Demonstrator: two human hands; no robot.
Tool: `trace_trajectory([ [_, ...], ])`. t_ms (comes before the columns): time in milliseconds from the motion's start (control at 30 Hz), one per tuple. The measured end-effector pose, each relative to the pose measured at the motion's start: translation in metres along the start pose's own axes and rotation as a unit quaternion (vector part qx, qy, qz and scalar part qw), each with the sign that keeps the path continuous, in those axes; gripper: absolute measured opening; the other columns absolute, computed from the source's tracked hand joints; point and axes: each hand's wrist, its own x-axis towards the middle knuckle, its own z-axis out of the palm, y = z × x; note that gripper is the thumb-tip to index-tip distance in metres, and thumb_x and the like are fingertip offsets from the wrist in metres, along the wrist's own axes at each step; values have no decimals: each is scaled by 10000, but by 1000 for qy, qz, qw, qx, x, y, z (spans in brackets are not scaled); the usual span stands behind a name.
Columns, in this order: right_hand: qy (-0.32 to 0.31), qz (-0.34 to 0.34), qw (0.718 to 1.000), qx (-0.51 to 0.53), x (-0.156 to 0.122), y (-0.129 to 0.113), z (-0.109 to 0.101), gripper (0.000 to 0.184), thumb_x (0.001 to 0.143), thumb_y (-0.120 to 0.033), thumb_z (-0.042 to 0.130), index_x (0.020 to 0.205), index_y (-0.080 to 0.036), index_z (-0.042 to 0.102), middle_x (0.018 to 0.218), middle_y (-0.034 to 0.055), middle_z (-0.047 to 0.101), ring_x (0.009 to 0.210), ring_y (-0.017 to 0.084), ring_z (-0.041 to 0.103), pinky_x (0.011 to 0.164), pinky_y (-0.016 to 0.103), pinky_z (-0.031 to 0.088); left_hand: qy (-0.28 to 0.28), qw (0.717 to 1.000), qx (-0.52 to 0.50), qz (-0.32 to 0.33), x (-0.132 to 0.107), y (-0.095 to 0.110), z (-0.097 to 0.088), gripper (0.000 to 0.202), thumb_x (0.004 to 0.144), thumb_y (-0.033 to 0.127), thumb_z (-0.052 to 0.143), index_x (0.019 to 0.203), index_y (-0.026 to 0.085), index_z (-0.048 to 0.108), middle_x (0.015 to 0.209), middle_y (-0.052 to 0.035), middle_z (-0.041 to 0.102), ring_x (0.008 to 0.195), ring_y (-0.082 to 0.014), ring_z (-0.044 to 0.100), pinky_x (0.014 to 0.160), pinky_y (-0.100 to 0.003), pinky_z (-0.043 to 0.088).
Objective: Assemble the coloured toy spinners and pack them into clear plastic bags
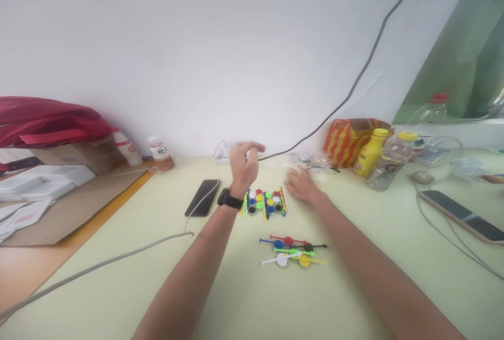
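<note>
Left hand hovers half-curled, gripping nothing, above the coloured packet; right hand lies flat, fingers spread, beside it.

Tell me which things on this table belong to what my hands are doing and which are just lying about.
In hand: packet of coloured pieces, lying between left hand and right hand; loose coloured pointers in front of it.
Lying about: black phone, yellow bottle, striped bag, red bag, second phone at far right.
</note>
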Motion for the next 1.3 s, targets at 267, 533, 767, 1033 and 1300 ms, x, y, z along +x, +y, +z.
trace_trajectory([
  [267,59,-45,997,34,5,5,-21,286,874,-216,597,1131,-135,693,1341,171,633,1362,321,443,1171,457,283,5,1000,-19,24,3,5,-3,366,660,-35,421,732,220,674,795,-19,718,813,-210,675,783,-344,513],
  [533,153,-55,982,101,4,14,-84,179,806,-131,558,867,-182,719,1050,98,741,1067,261,625,972,384,465,39,998,-43,34,3,18,-11,472,573,-43,441,904,231,636,620,38,543,624,-171,550,622,-300,423],
  [767,112,-74,940,314,-24,-3,-148,135,773,-173,572,796,-190,704,845,48,727,842,219,660,816,350,505,-117,990,-73,42,10,29,-12,360,659,-21,477,855,214,667,647,20,592,651,-163,585,631,-286,447],
  [1033,-15,-104,873,476,-44,-38,-170,174,816,-254,660,978,-212,711,973,42,697,823,179,615,799,347,512,-469,881,-68,10,6,45,-21,255,871,447,702,937,212,777,820,-57,767,697,-189,691,597,-275,509],
  [1300,-112,-86,900,413,-58,-34,-185,550,799,-385,792,1307,-255,627,944,35,692,869,208,669,847,368,533,-497,857,-74,-115,19,30,-37,327,842,474,735,943,164,757,833,-92,772,732,-186,718,593,-245,519],
])
